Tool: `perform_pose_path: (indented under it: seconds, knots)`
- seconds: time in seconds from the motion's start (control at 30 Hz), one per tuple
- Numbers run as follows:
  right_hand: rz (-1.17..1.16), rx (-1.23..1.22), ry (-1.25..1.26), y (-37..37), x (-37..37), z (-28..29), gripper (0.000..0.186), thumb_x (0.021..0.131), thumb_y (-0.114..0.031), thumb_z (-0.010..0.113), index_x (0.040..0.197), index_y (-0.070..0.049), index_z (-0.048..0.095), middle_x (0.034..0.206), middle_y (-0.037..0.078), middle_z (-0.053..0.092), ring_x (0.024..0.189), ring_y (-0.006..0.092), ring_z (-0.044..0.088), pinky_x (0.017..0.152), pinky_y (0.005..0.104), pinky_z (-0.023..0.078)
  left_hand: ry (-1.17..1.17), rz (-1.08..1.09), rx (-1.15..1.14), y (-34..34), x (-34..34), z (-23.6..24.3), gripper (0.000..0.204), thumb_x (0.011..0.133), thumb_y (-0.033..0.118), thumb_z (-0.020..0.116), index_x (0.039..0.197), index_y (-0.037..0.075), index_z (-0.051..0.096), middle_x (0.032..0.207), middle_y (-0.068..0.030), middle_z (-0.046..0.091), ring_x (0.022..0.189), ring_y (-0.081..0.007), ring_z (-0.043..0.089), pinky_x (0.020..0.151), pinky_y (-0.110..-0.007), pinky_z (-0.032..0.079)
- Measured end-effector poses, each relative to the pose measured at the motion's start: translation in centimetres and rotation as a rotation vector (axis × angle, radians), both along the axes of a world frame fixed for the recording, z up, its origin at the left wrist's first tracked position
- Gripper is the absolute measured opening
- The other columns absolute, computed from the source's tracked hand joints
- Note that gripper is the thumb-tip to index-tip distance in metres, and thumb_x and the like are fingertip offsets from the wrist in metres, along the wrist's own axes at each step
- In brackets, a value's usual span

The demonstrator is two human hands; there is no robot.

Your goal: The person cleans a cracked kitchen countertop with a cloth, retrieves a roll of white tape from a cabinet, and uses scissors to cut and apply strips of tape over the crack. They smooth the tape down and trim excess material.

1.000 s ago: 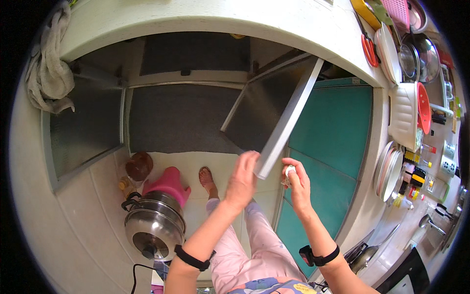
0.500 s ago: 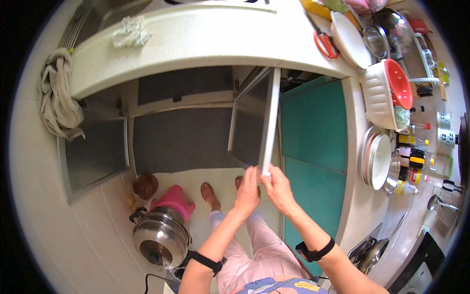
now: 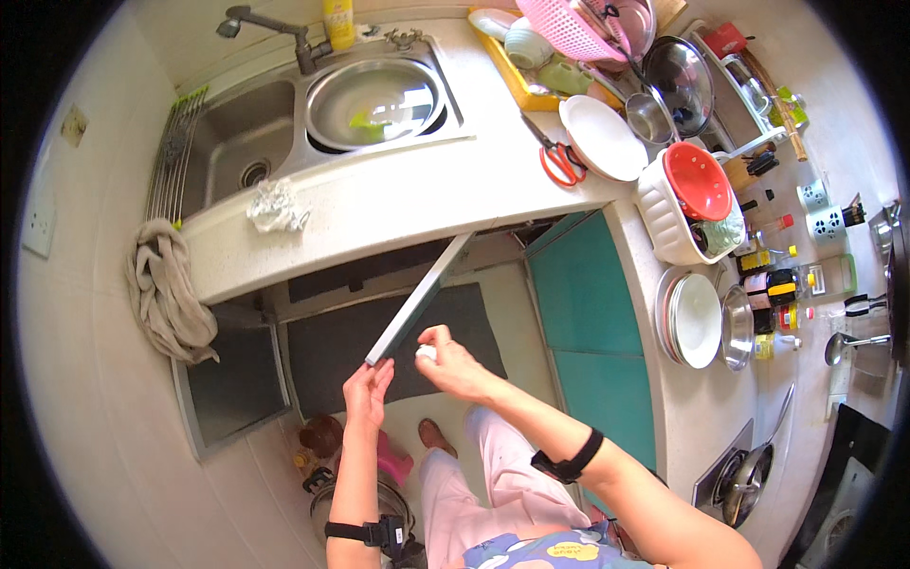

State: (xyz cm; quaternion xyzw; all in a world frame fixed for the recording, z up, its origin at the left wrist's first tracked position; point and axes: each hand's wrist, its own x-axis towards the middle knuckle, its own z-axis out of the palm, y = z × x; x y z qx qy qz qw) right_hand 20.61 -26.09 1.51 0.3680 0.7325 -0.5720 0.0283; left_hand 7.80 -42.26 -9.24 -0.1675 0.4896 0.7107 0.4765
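Observation:
The cabinet door [image 3: 417, 302], seen nearly edge-on with its pale frame, stands swung out below the counter. My left hand [image 3: 366, 396] grips its near end, the fingertips against the frame. To the right of that end, apart from the door, my right hand [image 3: 457, 370] is closed around a small white thing [image 3: 427, 352], maybe a wad of cloth or tissue; most of it is hidden by the fingers. A second door with a dark panel [image 3: 232, 379] hangs open at the left.
A counter [image 3: 398, 190] with a sink [image 3: 242, 142] runs across the back, a steel basin [image 3: 374, 104] in one bowl. A grey towel [image 3: 166, 289] hangs at its left end. Red-handled scissors [image 3: 561, 163] lie near plates [image 3: 697, 321]. A steel pot [image 3: 355, 503] stands on the left.
The door has swung left, with my left hand at its end. My right hand has come off the door, keeping the white thing. The view has tilted up, showing the sink.

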Motion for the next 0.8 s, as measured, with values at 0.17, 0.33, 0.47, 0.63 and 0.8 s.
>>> perform_pose_path:
  seconds: [0.17, 0.33, 0.47, 0.63, 0.8]
  knots:
    - [-0.276, 0.112, 0.162, 11.0, 2.5, 0.8, 0.022, 0.100, -0.019, 0.054, 0.112, -0.001, 0.054, 0.099, 0.015, 0.064, 0.084, 0.0213, 0.067, 0.077, 0.0342, 0.054, -0.294, 0.399, -0.003, 5.9, -1.3, -0.2, 0.040, 0.090, -0.008, 0.039, 0.128, -0.022, 0.043, 0.136, -0.0349, 0.048, 0.135, -0.0469, 0.042, 0.113, -0.056, 0.039]
    - [-0.371, 0.518, 0.261, 21.6, 0.3, 1.6, 0.019, 0.092, -0.012, 0.066, 0.109, -0.005, 0.072, 0.097, 0.011, 0.061, 0.083, 0.0224, 0.065, 0.074, 0.0339, 0.052, -0.298, 0.494, 0.232, 6.5, -10.9, -3.8, 0.053, 0.083, -0.018, 0.040, 0.135, -0.011, 0.043, 0.141, -0.0260, 0.049, 0.134, -0.0431, 0.045, 0.116, -0.054, 0.035]
    - [-0.395, 0.597, 0.300, 28.0, -2.1, 0.6, 0.033, 0.083, -0.013, 0.075, 0.115, -0.006, 0.068, 0.098, 0.016, 0.067, 0.086, 0.0278, 0.067, 0.078, 0.0365, 0.053, -0.091, 0.504, 0.110, 11.0, -11.1, -1.2, 0.068, 0.079, -0.020, 0.039, 0.145, -0.003, 0.038, 0.148, -0.0221, 0.044, 0.141, -0.0376, 0.038, 0.120, -0.053, 0.028]
    - [-0.291, 0.657, 0.258, 33.7, -7.1, -0.9, 0.031, 0.077, -0.011, 0.080, 0.104, -0.005, 0.068, 0.096, 0.015, 0.070, 0.089, 0.0295, 0.068, 0.080, 0.0368, 0.054, -0.069, 0.547, 0.049, 12.8, -11.8, -0.9, 0.075, 0.078, -0.020, 0.039, 0.147, 0.007, 0.040, 0.151, -0.0147, 0.042, 0.139, -0.0309, 0.041, 0.119, -0.052, 0.030]
    - [-0.196, 0.837, 0.340, 35.1, -10.0, -2.7, 0.015, 0.075, -0.004, 0.078, 0.089, -0.005, 0.071, 0.089, 0.010, 0.067, 0.080, 0.0261, 0.066, 0.071, 0.0345, 0.054, 0.022, 0.454, 0.132, 12.9, -10.1, -1.8, 0.073, 0.081, -0.016, 0.043, 0.146, 0.017, 0.044, 0.148, -0.0054, 0.047, 0.136, -0.0252, 0.044, 0.116, -0.051, 0.034]
